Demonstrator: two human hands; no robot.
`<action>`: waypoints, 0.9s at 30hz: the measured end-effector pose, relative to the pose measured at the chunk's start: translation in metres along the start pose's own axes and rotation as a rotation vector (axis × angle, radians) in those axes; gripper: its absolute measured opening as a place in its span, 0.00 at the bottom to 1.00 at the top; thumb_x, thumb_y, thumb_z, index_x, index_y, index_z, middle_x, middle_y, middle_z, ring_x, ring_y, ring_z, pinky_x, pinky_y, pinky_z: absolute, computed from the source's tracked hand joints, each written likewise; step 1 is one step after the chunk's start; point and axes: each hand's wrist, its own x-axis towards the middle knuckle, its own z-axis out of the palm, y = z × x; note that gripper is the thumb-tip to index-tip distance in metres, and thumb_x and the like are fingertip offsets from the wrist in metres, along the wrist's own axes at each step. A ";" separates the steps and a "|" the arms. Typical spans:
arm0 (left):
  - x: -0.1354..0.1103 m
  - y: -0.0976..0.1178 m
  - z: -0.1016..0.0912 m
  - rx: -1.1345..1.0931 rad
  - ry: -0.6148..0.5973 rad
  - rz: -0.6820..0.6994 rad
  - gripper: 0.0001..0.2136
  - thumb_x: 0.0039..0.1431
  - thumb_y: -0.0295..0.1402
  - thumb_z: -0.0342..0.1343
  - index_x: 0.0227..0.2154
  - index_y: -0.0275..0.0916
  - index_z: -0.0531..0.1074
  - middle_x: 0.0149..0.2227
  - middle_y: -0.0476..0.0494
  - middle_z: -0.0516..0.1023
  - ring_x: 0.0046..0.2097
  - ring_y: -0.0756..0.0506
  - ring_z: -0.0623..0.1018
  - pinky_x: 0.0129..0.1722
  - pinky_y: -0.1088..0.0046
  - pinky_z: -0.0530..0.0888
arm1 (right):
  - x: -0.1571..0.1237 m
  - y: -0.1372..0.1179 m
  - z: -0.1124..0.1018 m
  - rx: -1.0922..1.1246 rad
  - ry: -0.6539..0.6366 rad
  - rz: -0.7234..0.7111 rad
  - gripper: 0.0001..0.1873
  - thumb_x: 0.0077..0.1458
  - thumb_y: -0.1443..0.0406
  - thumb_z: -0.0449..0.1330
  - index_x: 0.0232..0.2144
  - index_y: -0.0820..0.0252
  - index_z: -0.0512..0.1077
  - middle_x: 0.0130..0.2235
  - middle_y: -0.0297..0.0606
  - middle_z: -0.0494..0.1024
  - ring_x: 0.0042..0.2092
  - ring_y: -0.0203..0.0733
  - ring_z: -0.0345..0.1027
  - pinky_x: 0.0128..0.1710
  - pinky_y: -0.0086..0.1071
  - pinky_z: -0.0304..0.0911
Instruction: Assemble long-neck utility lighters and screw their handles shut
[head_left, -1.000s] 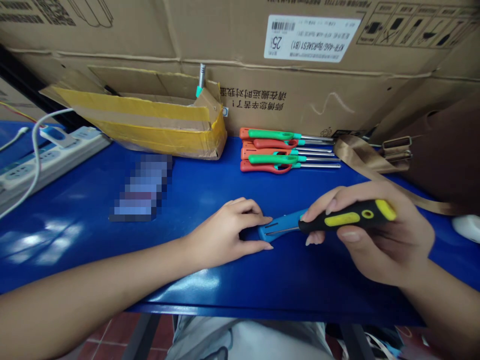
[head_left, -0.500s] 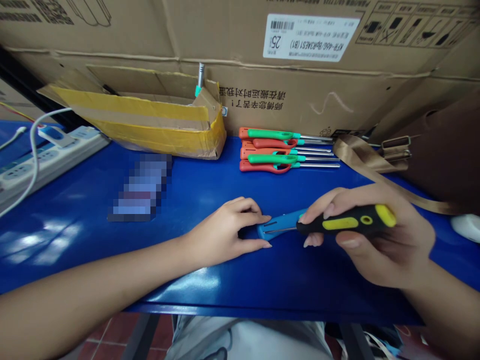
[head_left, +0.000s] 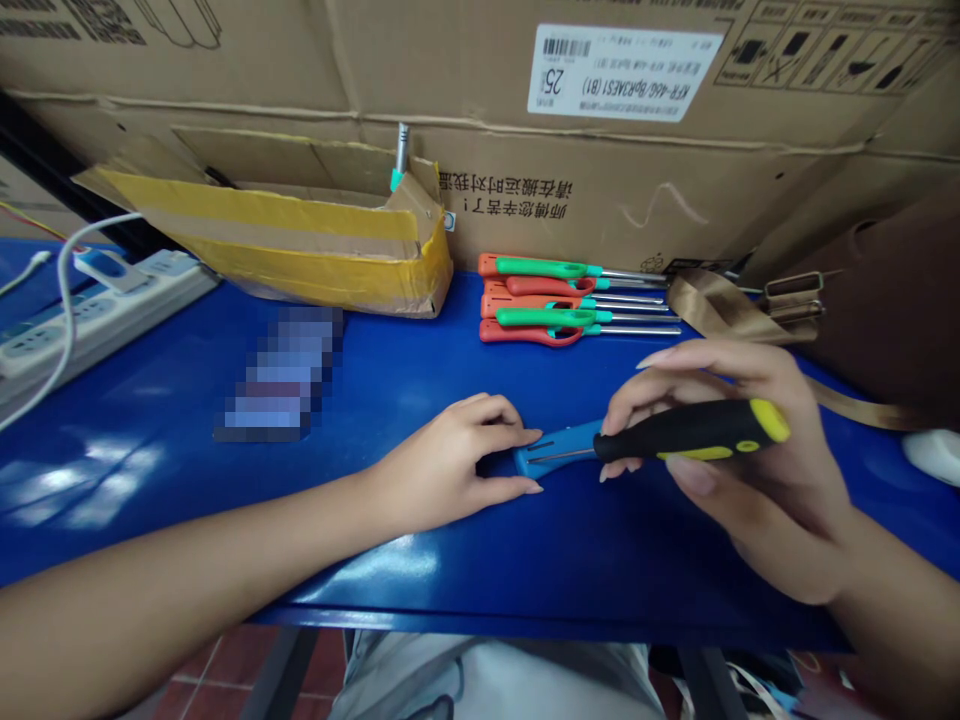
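My right hand (head_left: pixel 757 470) grips a black and yellow screwdriver (head_left: pixel 694 430), whose thin shaft points left into the end of a light blue plastic piece (head_left: pixel 559 450) lying on the blue table (head_left: pixel 450 380). My left hand (head_left: pixel 457 465) rests on the table with its fingers curled, thumb and forefinger pinching the left end of that blue piece. My right forefinger is lifted off the handle.
A row of several orange and green lighters (head_left: pixel 555 300) with metal nozzles lies behind my hands. An open taped cardboard box (head_left: pixel 300 240) stands at the back left, large cartons (head_left: pixel 600 120) behind. A power strip (head_left: pixel 82 310) sits left, a brown strap (head_left: pixel 735 310) and white object (head_left: pixel 934 455) right.
The screwdriver handle has rolled in my right hand, so its yellow patch now faces down. My right fingers have lifted and spread. My left hand has stayed put.
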 end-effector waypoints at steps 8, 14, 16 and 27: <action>0.000 0.001 0.001 -0.009 0.001 -0.006 0.19 0.63 0.39 0.65 0.53 0.35 0.78 0.44 0.39 0.77 0.46 0.43 0.78 0.49 0.64 0.77 | 0.006 0.007 0.003 -0.263 0.184 -0.195 0.34 0.51 0.71 0.72 0.58 0.46 0.71 0.39 0.36 0.83 0.35 0.46 0.80 0.35 0.40 0.79; -0.001 0.000 0.001 -0.012 0.012 -0.007 0.18 0.63 0.40 0.64 0.53 0.38 0.78 0.44 0.41 0.78 0.46 0.43 0.78 0.49 0.63 0.77 | 0.002 0.001 -0.003 -0.219 0.066 -0.051 0.31 0.63 0.68 0.59 0.66 0.46 0.62 0.49 0.41 0.82 0.38 0.47 0.80 0.37 0.43 0.78; -0.001 0.000 0.001 -0.017 0.015 -0.003 0.19 0.62 0.41 0.65 0.53 0.38 0.78 0.44 0.41 0.78 0.46 0.43 0.78 0.49 0.64 0.77 | 0.006 -0.002 -0.004 -0.374 0.072 -0.082 0.30 0.61 0.66 0.64 0.63 0.45 0.66 0.46 0.39 0.83 0.37 0.46 0.80 0.36 0.40 0.77; -0.001 -0.003 0.004 -0.015 0.046 0.028 0.18 0.61 0.41 0.67 0.49 0.37 0.79 0.43 0.41 0.78 0.45 0.43 0.78 0.48 0.65 0.76 | 0.035 -0.015 0.002 -0.638 -0.024 -0.175 0.29 0.62 0.63 0.64 0.64 0.47 0.66 0.50 0.37 0.83 0.37 0.45 0.81 0.37 0.34 0.77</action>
